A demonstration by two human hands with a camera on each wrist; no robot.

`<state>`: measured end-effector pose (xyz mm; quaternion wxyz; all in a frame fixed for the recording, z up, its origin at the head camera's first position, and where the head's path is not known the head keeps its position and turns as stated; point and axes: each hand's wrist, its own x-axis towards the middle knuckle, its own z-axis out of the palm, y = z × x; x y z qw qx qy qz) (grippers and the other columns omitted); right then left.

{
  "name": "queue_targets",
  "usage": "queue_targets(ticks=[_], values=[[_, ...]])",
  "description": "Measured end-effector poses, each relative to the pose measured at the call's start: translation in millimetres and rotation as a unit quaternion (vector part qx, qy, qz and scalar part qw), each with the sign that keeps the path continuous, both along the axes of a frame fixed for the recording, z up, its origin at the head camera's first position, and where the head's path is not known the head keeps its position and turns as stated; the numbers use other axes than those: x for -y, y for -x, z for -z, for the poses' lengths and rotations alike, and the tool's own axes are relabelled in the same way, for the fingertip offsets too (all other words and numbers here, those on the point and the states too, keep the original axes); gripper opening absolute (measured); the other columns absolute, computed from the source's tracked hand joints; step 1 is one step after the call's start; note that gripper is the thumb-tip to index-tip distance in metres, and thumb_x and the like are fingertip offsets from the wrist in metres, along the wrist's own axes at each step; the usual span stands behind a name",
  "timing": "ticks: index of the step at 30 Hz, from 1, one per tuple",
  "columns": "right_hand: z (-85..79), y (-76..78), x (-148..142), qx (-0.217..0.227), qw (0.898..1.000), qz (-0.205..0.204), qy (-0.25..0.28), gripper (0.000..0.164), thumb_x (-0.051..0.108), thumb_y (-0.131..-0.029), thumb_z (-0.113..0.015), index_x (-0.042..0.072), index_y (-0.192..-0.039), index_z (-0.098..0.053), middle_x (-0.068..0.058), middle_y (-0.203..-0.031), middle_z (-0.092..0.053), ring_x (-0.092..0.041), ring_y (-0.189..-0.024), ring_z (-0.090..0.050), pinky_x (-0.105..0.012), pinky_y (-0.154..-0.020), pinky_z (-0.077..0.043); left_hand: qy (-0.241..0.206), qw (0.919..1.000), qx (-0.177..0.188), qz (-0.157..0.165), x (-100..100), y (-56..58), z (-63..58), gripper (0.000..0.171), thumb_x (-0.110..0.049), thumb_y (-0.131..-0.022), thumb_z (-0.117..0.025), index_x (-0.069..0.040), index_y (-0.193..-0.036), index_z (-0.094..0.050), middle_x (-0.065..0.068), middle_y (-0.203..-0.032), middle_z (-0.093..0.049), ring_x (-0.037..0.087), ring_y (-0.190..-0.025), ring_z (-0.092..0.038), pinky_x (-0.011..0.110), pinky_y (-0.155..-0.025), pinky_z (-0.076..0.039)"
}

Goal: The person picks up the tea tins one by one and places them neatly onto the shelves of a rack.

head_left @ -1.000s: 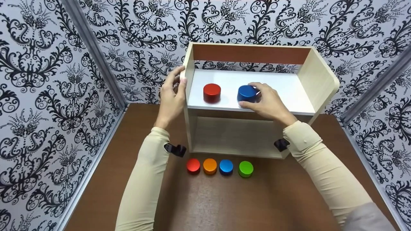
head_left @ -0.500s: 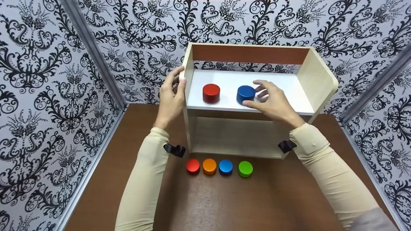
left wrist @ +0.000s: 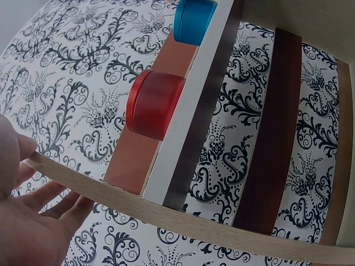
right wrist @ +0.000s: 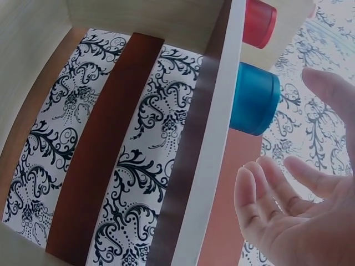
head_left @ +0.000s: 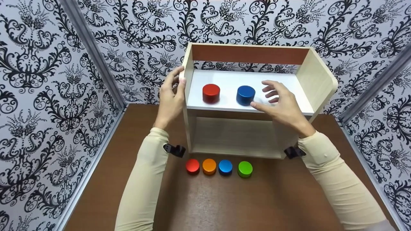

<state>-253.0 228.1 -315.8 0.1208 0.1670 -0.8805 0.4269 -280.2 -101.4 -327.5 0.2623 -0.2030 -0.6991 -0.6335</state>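
My left hand (head_left: 171, 98) holds the left side panel of a wooden shelf unit (head_left: 189, 69); in the left wrist view the thumb lies on one side of the panel edge and the fingers (left wrist: 66, 213) on the other. On the white upper shelf (head_left: 224, 77) stand a red cylinder (head_left: 211, 93) and, to its right, a dark blue cylinder (head_left: 245, 95). Just right of the blue one is my right hand (head_left: 284, 104), fingers spread and holding nothing. In the right wrist view a gap separates its fingertips (right wrist: 247, 183) from the blue cylinder.
In front of the unit, a row of small cylinders stands on the brown table (head_left: 218, 205): red (head_left: 192, 166), orange (head_left: 209, 166), blue (head_left: 225, 167) and green (head_left: 245, 169). Patterned walls (head_left: 141, 38) enclose the table at the back and both sides.
My right hand has let go of the blue cylinder and drawn back to the right, its fingers opening. The blue cylinder stays on the shelf. My left hand keeps its hold on the panel.
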Motion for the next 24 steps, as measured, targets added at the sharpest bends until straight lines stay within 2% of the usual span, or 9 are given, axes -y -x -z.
queue_targets(ticks=[6,17,19,24], values=[[1.7,-14.1,-4,-0.014,1.000,-0.003,0.019,0.074,0.025,-0.084,-0.086,0.003,-0.145,-0.050,-0.023,-0.125,-0.058,-0.036,-0.106,-0.059,-0.046,-0.093,-0.051,0.000,1.0000,0.009,0.001,0,0.2,-0.2,0.038,-0.001,-0.104,-0.050,0.006,-0.142,-0.050,0.027,-0.131,-0.057,0.041,-0.115,-0.057,0.051,-0.097,-0.055],[16.2,-35.4,-12,-0.058,0.998,0.004,0.019,0.064,0.022,-0.084,-0.086,0.003,-0.138,-0.058,-0.018,-0.119,-0.063,-0.029,-0.106,-0.062,-0.027,-0.089,-0.054,0.007,0.9999,0.008,0.003,0,0.7,-0.5,0.038,-0.002,-0.105,-0.050,0.005,-0.142,-0.050,0.025,-0.134,-0.056,0.042,-0.114,-0.058,0.052,-0.095,-0.055],[18.3,-38.9,-13,-0.065,0.998,0.000,0.024,0.063,0.020,-0.083,-0.086,0.003,-0.137,-0.059,-0.016,-0.119,-0.064,-0.028,-0.106,-0.062,-0.022,-0.087,-0.054,0.007,0.9999,0.008,0.002,0,1.0,-0.5,0.038,-0.003,-0.105,-0.050,0.005,-0.142,-0.050,0.024,-0.134,-0.056,0.041,-0.114,-0.058,0.050,-0.096,-0.055],[25.1,-47.0,-14,-0.075,0.997,-0.003,0.029,0.062,0.015,-0.081,-0.088,0.003,-0.135,-0.061,-0.013,-0.119,-0.065,-0.021,-0.105,-0.060,-0.021,-0.086,-0.053,0.013,0.9999,0.004,-0.007,0,0.4,-0.5,0.038,-0.002,-0.104,-0.050,0.004,-0.142,-0.051,0.023,-0.130,-0.058,0.038,-0.111,-0.060,0.041,-0.094,-0.057]])
